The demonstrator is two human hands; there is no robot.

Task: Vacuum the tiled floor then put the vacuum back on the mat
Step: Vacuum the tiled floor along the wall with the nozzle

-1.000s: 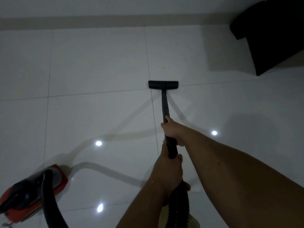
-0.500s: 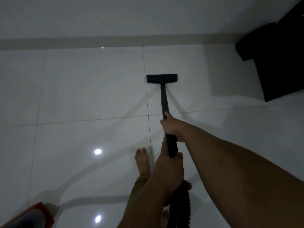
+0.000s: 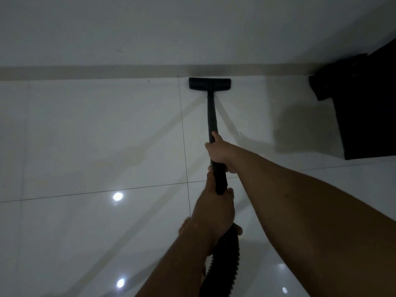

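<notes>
1. A long black vacuum wand [image 3: 212, 116] is seen stretched forward over the glossy white tiled floor [image 3: 85, 146].
2. The wide black floor nozzle [image 3: 210, 84] at the wand's far end is laid flat on the tiles, right against the beige skirting strip [image 3: 85, 71] at the foot of the pale wall [image 3: 150, 28].
3. The wand is gripped by the right hand [image 3: 220, 153], its fingers curled round the tube and its thumb laid along the top.
4. Just behind it, the thicker end of the wand is clasped by the left hand [image 3: 214, 213], where the black ribbed hose [image 3: 225, 264] is joined.
5. A bare foot [image 3: 185, 227] is partly hidden beneath the left forearm.
6. A dark piece of furniture [image 3: 364, 103] is seen at the right edge, near the wall.
7. Bright spots of light are reflected in the tiles.
</notes>
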